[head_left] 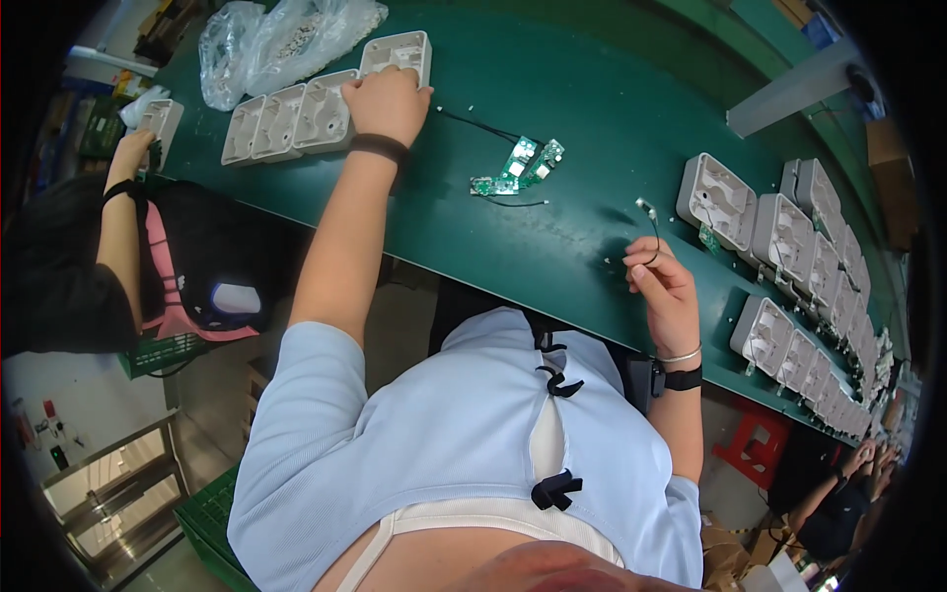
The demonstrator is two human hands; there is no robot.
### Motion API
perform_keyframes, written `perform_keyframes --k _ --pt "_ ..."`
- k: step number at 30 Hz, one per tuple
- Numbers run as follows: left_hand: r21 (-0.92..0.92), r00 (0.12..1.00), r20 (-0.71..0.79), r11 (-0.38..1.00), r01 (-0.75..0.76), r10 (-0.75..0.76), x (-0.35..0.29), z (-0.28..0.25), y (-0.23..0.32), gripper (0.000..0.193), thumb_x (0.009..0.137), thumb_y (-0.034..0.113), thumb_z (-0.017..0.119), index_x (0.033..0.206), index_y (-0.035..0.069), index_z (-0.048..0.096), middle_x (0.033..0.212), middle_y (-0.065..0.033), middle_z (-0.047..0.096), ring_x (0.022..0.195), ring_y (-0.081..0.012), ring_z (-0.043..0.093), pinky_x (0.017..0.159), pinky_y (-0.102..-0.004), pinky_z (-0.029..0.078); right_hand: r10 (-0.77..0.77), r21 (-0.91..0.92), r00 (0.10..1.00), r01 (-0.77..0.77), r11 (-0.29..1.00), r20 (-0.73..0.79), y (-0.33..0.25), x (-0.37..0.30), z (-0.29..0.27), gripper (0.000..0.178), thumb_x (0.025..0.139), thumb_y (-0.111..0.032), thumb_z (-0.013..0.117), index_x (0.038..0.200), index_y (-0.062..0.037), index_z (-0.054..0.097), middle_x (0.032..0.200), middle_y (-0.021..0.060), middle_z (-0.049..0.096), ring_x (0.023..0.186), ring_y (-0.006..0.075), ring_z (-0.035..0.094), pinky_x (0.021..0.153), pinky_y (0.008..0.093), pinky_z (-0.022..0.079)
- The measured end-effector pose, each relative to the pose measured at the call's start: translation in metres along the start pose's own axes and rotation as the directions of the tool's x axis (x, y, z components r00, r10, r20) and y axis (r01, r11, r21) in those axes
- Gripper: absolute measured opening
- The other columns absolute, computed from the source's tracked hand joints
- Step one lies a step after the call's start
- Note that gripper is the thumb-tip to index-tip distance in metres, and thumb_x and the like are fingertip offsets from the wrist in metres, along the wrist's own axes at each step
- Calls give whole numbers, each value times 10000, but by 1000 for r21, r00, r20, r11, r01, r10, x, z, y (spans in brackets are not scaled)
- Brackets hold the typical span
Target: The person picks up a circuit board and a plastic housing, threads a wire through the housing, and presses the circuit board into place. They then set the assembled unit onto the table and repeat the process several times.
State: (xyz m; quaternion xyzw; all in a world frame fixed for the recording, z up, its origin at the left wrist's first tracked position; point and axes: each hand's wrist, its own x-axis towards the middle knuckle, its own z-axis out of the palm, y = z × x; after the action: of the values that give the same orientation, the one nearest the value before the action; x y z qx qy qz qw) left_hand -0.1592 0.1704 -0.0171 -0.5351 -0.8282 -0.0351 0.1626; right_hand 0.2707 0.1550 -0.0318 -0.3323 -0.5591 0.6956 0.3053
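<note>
My left hand [390,107] is closed over the near edge of a light grey plastic housing [412,47], the farthest one in a short row. Beside it more open housings [279,120] stand side by side, their moulded compartments facing up. Raised over the table's near edge, my right hand [667,288] pinches a thin black wire [657,233] between thumb and fingers. A small metallic part [646,208] sits at the wire's upper end. Between my hands lie green circuit boards [519,158] with black leads attached.
Clear plastic bags [286,44] of small parts lie at the far left. Many grey housings [784,232] stand in rows on the right, near a grey post [794,89]. At left, a co-worker's hand [131,148] touches another housing [163,123]. Other people's hands [866,456] show at far right.
</note>
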Motion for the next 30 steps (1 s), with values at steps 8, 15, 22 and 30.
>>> perform_keyframes --k 8,15,22,30 --pt "-366 932 -323 886 -285 166 -60 -50 9 122 864 236 787 912 124 778 956 -30 754 963 -263 679 934 -490 394 72 365 988 -16 931 -140 22 -13 -20 146 1045 -58 630 1181 -20 666 1135 82 669 966 180 683 810 293 556" --pt "-564 812 -318 591 -577 489 -156 -83 67 109 829 198 825 873 143 742 937 39 717 940 -177 656 905 -436 385 72 599 968 88 796 -238 16 -17 -24 153 1047 -47 630 1197 -39 656 1171 80 659 998 196 691 856 298 557" --pt "-556 710 -340 477 -681 617 -181 -63 103 149 808 187 845 917 135 758 935 65 715 924 -133 652 895 -409 379 -133 188 924 211 959 -359 20 -12 -6 156 1002 -15 690 1154 -7 722 1104 93 735 1001 195 705 901 288 540" --pt "-580 828 -254 607 -544 500 -188 -66 108 751 705 264 914 1373 88 617 1353 -100 609 1264 -277 569 1097 -517 365 -308 -281 909 229 932 -282 9 -11 19 115 918 58 746 1024 22 775 1044 97 770 970 177 701 902 269 520"
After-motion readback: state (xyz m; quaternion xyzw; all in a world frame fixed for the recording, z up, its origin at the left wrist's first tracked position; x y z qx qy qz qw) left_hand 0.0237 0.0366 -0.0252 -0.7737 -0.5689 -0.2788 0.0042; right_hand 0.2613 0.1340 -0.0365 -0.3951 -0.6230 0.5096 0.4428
